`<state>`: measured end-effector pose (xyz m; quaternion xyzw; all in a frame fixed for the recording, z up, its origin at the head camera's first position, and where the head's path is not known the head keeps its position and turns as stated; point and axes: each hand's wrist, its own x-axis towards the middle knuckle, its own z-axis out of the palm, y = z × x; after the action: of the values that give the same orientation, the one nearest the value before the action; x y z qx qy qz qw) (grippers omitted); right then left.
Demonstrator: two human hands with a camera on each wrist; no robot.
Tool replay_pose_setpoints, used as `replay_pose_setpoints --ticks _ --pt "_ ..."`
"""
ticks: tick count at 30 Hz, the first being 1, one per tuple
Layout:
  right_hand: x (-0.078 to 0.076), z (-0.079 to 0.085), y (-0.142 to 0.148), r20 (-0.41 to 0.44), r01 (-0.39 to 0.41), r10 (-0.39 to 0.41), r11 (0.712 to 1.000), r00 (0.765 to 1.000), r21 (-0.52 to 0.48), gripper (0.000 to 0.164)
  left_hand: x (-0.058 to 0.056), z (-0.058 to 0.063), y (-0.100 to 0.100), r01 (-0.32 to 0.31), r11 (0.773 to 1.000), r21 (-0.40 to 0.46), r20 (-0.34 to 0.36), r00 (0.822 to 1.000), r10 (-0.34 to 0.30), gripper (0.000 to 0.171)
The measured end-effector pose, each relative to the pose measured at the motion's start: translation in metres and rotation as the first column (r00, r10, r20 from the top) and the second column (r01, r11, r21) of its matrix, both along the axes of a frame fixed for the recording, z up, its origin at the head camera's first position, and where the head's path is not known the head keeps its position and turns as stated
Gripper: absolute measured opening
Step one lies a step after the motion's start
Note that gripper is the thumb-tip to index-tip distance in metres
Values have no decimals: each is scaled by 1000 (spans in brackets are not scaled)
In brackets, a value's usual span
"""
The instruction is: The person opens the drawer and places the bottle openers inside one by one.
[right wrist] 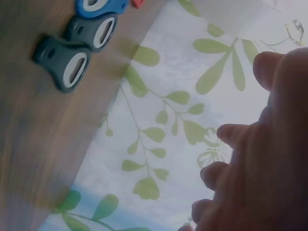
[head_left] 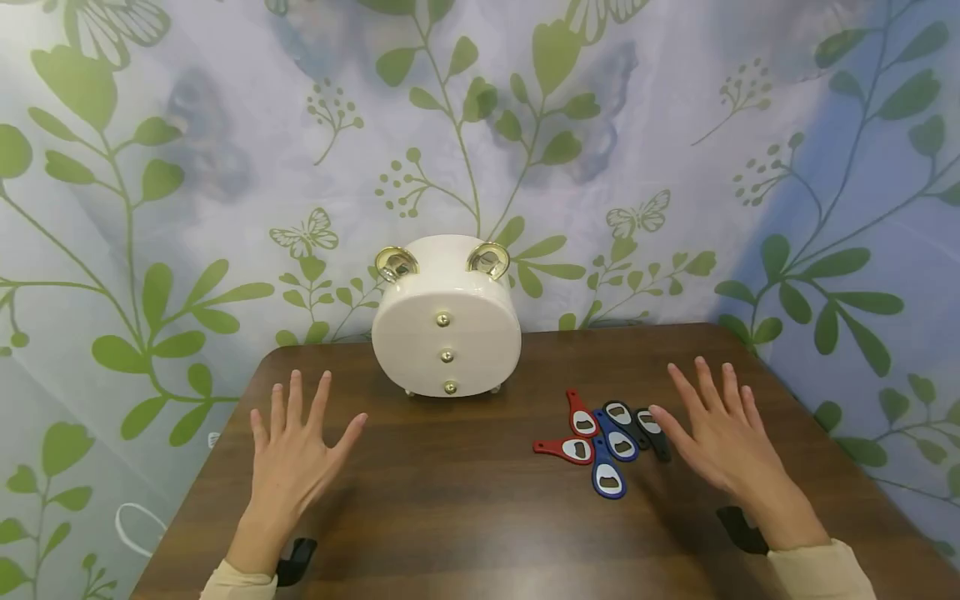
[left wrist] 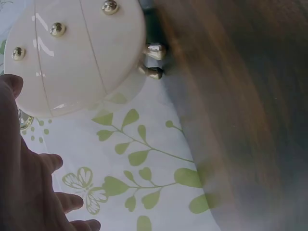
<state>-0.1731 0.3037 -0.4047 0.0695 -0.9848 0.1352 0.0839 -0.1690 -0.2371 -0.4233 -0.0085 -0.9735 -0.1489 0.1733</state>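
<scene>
My left hand is spread with straight fingers over the left part of the table, holding nothing. Over the right side, my right hand is likewise spread, its thumb tip near a black bottle opener. Several bottle openers lie in a loose cluster beside it: a red bottle opener, a blue bottle opener and others in red, blue and black, some overlapping. A cream oval box with three gold knobs, gold ear-like rings and small feet stands at the back, right of my left hand. In the left wrist view its knobbed front shows beyond the thumb.
The brown wooden table has rounded back corners. Behind it hangs a pale curtain printed with green leaves and butterflies. A white loop shows past the table's left edge. Dark straps sit at both wrists.
</scene>
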Motion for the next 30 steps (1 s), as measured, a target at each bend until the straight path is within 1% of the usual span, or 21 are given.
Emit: replay_pose_setpoints --ticks 2,4,7,9,11,12,14,16,18,20,22,24,27,30 --pt "-2 3 -3 -25 -10 10 1000 1000 -3 81 -1 1 1 4 1000 8 -17 1000 -4 90" --pt "-6 6 -8 -69 -23 23 1000 997 -8 82 -2 2 1 17 1000 13 -38 999 -17 92" --pt "-10 10 -16 -146 -33 29 999 989 -25 81 -4 4 1 62 998 15 -112 992 -60 94" --pt "-13 12 -23 -193 -30 20 998 981 -50 78 -5 5 1 98 995 16 -176 980 -93 94" --pt "-14 13 -29 -236 -23 4 997 972 -80 73 -8 7 2 131 991 23 -242 963 -122 93" --pt "-15 13 -32 -257 -21 -4 995 966 -96 69 -9 9 4 147 989 33 -267 955 -133 91" --pt "-17 14 -38 -308 -27 -13 992 951 -127 63 -12 13 6 167 984 67 -291 946 -141 89" --pt "-20 13 -44 -365 -44 -14 988 931 -150 57 -14 19 10 181 977 110 -291 946 -142 87" --pt "-22 14 -49 -411 -66 -6 984 912 -162 53 -16 24 14 191 968 161 -274 951 -142 86" --pt "-25 15 -53 -439 -86 4 982 899 -169 50 -18 31 18 198 957 213 -251 957 -142 86" --pt "-28 16 -57 -449 -101 13 980 894 -171 48 -21 37 21 211 942 259 -241 959 -149 87" --pt "-31 18 -61 -453 -115 21 977 891 -181 46 -25 43 24 231 928 294 -248 956 -159 87" --pt "-33 19 -69 -459 -135 26 969 888 -206 44 -29 51 27 252 910 329 -263 950 -168 89" --pt "-35 21 -78 -477 -162 34 959 878 -232 42 -32 57 29 260 897 358 -267 949 -169 92"
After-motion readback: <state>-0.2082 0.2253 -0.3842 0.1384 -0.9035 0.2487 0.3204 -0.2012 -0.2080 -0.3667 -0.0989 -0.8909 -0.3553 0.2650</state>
